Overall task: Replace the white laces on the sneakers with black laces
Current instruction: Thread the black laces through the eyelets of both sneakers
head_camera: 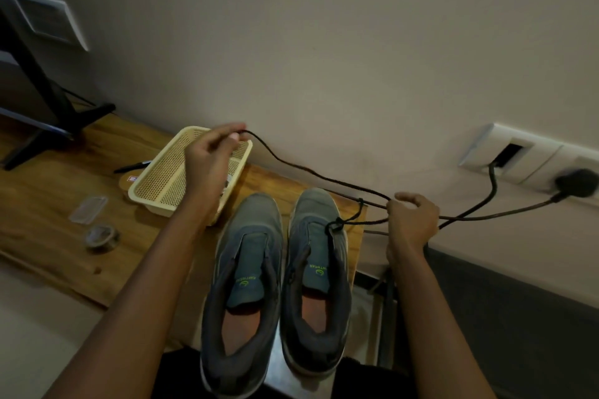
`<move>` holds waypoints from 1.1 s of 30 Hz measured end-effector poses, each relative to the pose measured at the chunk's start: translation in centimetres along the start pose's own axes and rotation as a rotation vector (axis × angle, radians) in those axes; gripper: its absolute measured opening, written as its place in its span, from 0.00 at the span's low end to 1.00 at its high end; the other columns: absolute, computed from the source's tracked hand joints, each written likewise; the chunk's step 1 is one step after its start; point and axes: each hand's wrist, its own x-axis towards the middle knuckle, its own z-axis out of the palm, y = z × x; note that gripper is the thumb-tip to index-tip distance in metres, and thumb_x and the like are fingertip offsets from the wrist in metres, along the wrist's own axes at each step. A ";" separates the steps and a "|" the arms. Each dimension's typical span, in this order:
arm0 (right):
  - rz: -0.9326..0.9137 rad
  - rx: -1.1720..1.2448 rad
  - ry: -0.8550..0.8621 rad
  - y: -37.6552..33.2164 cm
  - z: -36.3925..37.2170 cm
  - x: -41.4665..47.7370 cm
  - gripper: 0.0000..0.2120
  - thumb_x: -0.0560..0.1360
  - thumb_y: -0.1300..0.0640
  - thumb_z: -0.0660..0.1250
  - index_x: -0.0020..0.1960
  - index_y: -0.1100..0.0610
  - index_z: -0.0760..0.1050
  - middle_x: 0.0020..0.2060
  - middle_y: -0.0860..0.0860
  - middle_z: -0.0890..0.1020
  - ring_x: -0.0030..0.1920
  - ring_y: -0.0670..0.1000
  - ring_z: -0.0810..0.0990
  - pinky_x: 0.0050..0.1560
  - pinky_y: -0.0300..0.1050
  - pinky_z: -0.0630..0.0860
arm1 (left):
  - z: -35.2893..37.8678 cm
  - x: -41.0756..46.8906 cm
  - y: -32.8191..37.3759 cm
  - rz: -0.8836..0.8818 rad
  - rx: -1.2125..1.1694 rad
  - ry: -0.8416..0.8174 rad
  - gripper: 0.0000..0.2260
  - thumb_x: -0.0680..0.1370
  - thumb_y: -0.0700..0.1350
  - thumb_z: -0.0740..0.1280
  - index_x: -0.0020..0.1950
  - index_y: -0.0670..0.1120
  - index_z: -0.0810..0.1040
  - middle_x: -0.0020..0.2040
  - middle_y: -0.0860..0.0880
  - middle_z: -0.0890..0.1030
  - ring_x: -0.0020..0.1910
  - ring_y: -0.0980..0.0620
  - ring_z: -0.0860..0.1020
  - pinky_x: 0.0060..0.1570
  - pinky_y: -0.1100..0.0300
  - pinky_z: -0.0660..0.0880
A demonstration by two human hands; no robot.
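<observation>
- Black lace [291,162] runs in a long slack line from the left hand [210,152] across to the right hand [411,220], then drops to the front eyelets of the laced sneaker [316,269], just below and inside the right hand.
- Left hand: raised, thumb and fingertips pinching one end of the lace, directly above the cream basket [155,185].
- Right hand: fingers curled, holding the lace where its strands come together, close to that shoe's toe.
- The bare sneaker [246,269] lies between the two forearms with no lace in it; no white lace shows on either shoe.
- Judged stage: early threading, with only the lowest eyelets of one shoe done.
- Risk: a bunched tangle sits at the eyelets, and pulling hard with the left hand could cinch it into a knot.
- Risk: uneven pulling would leave one end too short for the upper eyelets, or draw it right out.
- Risk: the power cables [486,214] pass just beyond the right hand, dark like the lace, so a loop could catch on them.
- Risk: a sharp tug may drag the shoe sideways.
</observation>
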 end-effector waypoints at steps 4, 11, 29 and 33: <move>-0.316 -0.152 -0.091 -1.6 0.1 -1.1 0.14 0.68 0.67 0.66 0.50 0.55 0.77 0.65 0.52 0.68 0.64 0.55 0.62 0.58 0.47 0.65 | 2.7 -1.3 -1.4 0.169 0.385 -0.351 0.14 0.75 0.44 0.68 0.56 0.60 0.78 0.45 0.62 0.82 0.53 0.59 0.79 0.66 0.50 0.68; -0.665 -0.279 -0.507 -1.1 3.5 -4.2 0.09 0.69 0.58 0.73 0.48 0.51 0.83 0.64 0.49 0.73 0.64 0.54 0.60 0.63 0.54 0.68 | 5.2 -3.5 -2.5 0.300 0.672 -0.470 0.24 0.76 0.44 0.68 0.70 0.58 0.67 0.49 0.55 0.83 0.57 0.59 0.76 0.67 0.61 0.47; -0.760 -0.359 -0.413 -0.4 4.1 -3.6 0.04 0.69 0.58 0.75 0.43 0.57 0.83 0.59 0.51 0.77 0.61 0.54 0.64 0.55 0.47 0.71 | 4.9 -2.7 -3.6 0.097 0.596 -0.431 0.09 0.72 0.55 0.71 0.49 0.53 0.84 0.63 0.58 0.76 0.69 0.53 0.65 0.69 0.44 0.55; -0.711 -0.343 -0.421 0.0 4.0 -3.5 0.05 0.69 0.55 0.75 0.43 0.55 0.83 0.58 0.50 0.77 0.61 0.52 0.64 0.55 0.51 0.73 | 5.1 -2.5 -4.2 0.031 0.544 -0.505 0.20 0.66 0.63 0.65 0.49 0.52 0.85 0.64 0.57 0.77 0.69 0.51 0.67 0.68 0.41 0.60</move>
